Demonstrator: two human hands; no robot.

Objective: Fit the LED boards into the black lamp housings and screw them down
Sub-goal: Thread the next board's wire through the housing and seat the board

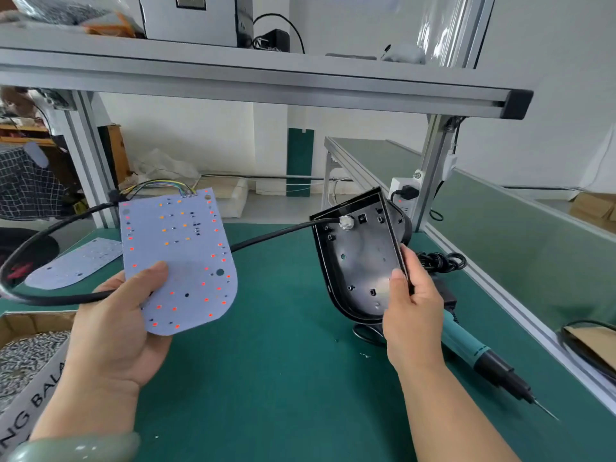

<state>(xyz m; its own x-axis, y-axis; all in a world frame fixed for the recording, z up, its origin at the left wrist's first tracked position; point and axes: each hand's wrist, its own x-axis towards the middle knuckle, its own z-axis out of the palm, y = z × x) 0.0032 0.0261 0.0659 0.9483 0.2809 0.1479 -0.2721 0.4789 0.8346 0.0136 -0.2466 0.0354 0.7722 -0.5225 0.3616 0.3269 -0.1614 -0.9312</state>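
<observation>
Left hand [113, 328] grips LED board [186, 255] mid-left of frame, thumb on its face. Right hand [410, 315] grips the rim of the black lamp housing [360, 261] mid-right. Board and housing well apart. Screwdriver [473, 348] lies on bench [283, 378], lower right.

White wall [200, 135], bright even light. Green-matted worktop [283, 378] under an aluminium-frame shelf [266, 81]. Second green bench [376, 158] behind, at right.

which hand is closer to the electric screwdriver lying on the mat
Right. The right hand, gripping the black housing by its rim, is directly beside the screwdriver. The left hand holds the LED board far across the mat.
</observation>
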